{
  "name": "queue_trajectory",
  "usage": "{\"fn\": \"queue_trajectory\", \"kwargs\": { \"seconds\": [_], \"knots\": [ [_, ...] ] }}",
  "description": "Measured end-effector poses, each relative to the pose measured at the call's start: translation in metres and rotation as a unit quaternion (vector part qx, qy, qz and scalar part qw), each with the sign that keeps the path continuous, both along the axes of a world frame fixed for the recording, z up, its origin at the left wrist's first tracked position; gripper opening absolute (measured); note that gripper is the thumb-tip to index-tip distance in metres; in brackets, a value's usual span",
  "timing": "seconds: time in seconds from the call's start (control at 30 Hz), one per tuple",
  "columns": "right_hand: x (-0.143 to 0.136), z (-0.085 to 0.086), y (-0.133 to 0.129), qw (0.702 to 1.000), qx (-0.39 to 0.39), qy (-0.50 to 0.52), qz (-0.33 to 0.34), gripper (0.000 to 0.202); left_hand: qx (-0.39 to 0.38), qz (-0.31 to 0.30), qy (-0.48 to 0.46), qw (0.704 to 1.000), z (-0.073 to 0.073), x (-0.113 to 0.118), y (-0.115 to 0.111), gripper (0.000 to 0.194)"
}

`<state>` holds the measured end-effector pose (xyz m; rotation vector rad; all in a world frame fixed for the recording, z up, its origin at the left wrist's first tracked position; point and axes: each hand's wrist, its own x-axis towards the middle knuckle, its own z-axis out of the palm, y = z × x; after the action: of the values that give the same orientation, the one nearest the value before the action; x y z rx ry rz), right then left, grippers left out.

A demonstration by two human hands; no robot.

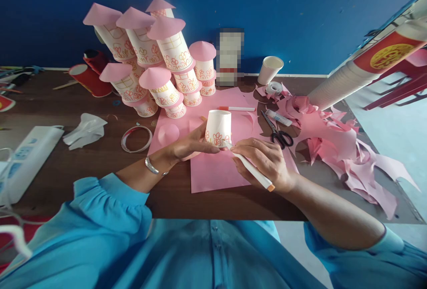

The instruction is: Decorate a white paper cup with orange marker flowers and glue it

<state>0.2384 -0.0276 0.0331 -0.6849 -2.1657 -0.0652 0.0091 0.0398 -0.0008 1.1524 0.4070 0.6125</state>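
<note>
A white paper cup [219,124] with red and yellow-green flowers drawn along its lower side is gripped by my left hand [191,142], thumb below and fingers behind. My right hand [262,160] pinches a white marker [255,172] with an orange end. The marker's tip meets the cup low on its right side. Beneath both hands lie pink paper sheets [213,175]. Just beyond the cup, a second marker [236,109], white with a red cap, rests on the paper. A pink paper cone [168,134] sits left of my left hand.
Decorated cup towers [173,53] with pink cone roofs stand at the back left. Scissors [280,135], a glue bottle [279,118] and pink scraps [330,133] lie right. A tape roll [136,139] and power strip [33,160] are left. A long cup stack [356,68] leans at right.
</note>
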Motion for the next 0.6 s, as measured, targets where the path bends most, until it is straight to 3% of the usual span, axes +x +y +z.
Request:
{"fn": "queue_trajectory", "kwargs": {
  "seconds": [0.37, 0.6],
  "knots": [
    [-0.0032, 0.0016, -0.0004, 1.0, 0.003, 0.009, 0.008, 0.018, -0.001, 0.002, 0.007, 1.0, -0.003, -0.0004, 0.0011, 0.087],
    [-0.0027, 0.0008, -0.0013, 0.999, 0.004, 0.031, 0.021, 0.019, -0.01, 0.009, 0.02, 1.0, 0.0011, -0.0008, -0.0011, 0.07]
  ]
}}
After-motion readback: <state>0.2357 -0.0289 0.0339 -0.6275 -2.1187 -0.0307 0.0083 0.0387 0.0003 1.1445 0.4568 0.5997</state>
